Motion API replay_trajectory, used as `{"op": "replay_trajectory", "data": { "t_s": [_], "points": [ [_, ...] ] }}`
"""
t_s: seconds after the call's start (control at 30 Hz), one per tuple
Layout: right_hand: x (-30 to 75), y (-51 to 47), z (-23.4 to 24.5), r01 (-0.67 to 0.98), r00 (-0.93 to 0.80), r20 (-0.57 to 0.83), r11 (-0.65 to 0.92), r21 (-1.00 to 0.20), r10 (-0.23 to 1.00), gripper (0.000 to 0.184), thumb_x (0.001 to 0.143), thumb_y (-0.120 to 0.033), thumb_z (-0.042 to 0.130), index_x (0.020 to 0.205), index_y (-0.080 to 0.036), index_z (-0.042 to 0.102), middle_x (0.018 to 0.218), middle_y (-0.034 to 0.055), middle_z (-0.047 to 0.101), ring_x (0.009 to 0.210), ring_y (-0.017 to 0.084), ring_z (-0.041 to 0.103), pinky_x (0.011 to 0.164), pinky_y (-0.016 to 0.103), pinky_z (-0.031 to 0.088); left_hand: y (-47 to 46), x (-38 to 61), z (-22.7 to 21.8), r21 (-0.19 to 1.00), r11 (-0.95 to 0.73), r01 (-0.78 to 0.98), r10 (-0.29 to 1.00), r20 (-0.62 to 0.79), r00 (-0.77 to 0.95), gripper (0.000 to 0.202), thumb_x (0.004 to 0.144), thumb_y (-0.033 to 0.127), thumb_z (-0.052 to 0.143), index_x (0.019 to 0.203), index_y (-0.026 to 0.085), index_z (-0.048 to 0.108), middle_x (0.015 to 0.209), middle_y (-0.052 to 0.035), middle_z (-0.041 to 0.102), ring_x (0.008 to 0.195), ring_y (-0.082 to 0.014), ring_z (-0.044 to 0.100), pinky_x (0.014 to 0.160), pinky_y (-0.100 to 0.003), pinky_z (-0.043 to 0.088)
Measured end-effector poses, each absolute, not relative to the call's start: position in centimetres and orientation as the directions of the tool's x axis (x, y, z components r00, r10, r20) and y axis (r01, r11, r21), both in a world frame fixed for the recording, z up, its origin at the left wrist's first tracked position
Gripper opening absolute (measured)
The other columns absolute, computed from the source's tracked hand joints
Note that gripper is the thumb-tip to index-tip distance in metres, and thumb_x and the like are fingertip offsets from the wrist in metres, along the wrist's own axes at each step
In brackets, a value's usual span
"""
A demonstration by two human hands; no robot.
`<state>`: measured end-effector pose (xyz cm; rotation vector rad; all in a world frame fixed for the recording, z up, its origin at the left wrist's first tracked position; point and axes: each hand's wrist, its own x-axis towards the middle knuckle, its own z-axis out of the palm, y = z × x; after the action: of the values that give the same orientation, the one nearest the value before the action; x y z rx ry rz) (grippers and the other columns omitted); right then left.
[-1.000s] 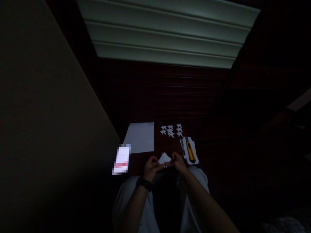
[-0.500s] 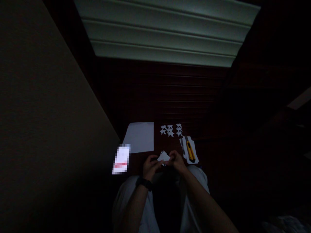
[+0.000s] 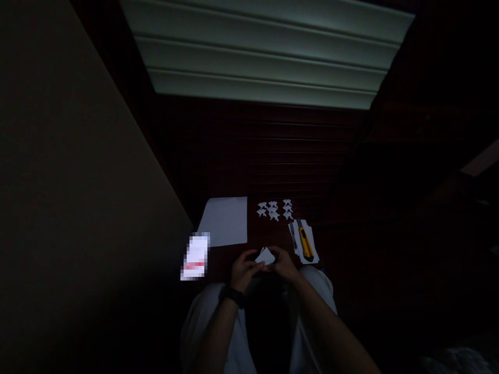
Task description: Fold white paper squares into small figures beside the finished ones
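Observation:
The scene is very dark. My left hand, with a dark watch on the wrist, and my right hand meet over my lap at the near edge of a dark wooden surface. Both pinch a small folded piece of white paper between their fingers. Further out lie several small folded white paper figures in a cluster.
A blank white sheet lies to the left of the figures. A yellow utility knife rests on paper strips at the right. A blurred bright card sits at the left. A pale wall rises on the left, a light panel at the top.
My hands have drawn closer together around the paper, which now shows less and sits lower between the fingers. Everything on the surface has stayed in place.

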<state>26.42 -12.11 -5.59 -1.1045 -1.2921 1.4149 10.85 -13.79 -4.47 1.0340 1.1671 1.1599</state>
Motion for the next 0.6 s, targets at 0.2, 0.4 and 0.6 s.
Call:
{"op": "replay_trajectory", "data": {
  "t_s": [0.2,0.4,0.6],
  "points": [
    [26.13,-12.30,-5.36,0.023,-0.212,-0.039,-0.035,-0.999,0.976,0.043,0.049,-0.007,0.065,0.091,-0.017,0.063,0.081,0.0018,0.065,0.074,0.019,0.059,0.065,0.029,0.047,-13.77,11.29,-4.84,0.977,0.156,-0.147,0.986,-0.145,0.081,0.065,0.051,0.025,0.077,0.111,0.015,0.054,0.068,-0.0035,0.068,0.064,-0.0197,0.065,0.060,-0.027,0.050],
    [25.72,-12.32,-5.32,0.023,-0.232,0.000,0.005,-1.000,0.973,0.054,0.048,-0.005,0.065,0.100,-0.019,0.062,0.092,0.0026,0.064,0.083,0.021,0.059,0.073,0.031,0.047,-13.46,11.22,-5.14,0.969,0.186,-0.164,0.982,-0.179,0.058,0.064,0.051,0.026,0.077,0.110,0.013,0.054,0.068,-0.0053,0.070,0.064,-0.0212,0.066,0.059,-0.029,0.052],
    [25.58,-12.33,-5.11,-0.036,-0.276,0.031,0.022,-0.999,0.961,0.058,0.050,-0.009,0.069,0.106,-0.019,0.058,0.098,0.0035,0.063,0.086,0.019,0.059,0.077,0.031,0.046,-13.53,11.09,-4.66,0.963,0.199,-0.181,0.980,-0.201,0.011,0.063,0.050,0.028,0.078,0.107,0.014,0.056,0.070,-0.0054,0.071,0.065,-0.0206,0.067,0.059,-0.027,0.052]
  ]
}}
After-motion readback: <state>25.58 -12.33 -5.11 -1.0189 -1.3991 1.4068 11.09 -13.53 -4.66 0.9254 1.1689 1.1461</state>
